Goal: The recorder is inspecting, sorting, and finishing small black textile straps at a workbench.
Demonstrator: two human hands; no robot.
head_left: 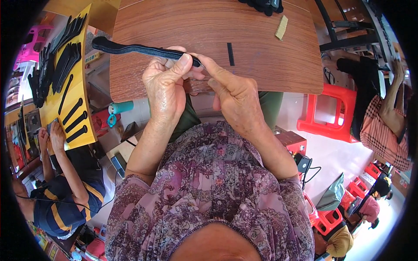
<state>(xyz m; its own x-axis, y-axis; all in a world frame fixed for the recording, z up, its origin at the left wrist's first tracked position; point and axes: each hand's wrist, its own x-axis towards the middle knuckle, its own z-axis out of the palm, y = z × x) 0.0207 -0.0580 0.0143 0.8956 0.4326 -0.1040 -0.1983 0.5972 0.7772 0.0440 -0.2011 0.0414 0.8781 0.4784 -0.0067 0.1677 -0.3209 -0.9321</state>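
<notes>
A long black strap (135,48) with a rounded far end and ridged lengthwise layers stretches out to the left above the table. My left hand (167,82) grips its near end between thumb and fingers, the thumb lying on top. My right hand (233,93) is closed, its index finger reaching to the same end of the strap, right beside the left thumb. Whatever may be between the right fingers is hidden. Below both hands is the brown wood-grain table (278,69), where a short black strip (230,54) lies just beyond the right hand.
A tan strip (281,28) and a black bundle (263,5) lie farther back on the table. At left, another person's hands (54,137) work at a yellow board (82,122) bearing several black straps. A red stool (328,113) stands to the right, near a seated person.
</notes>
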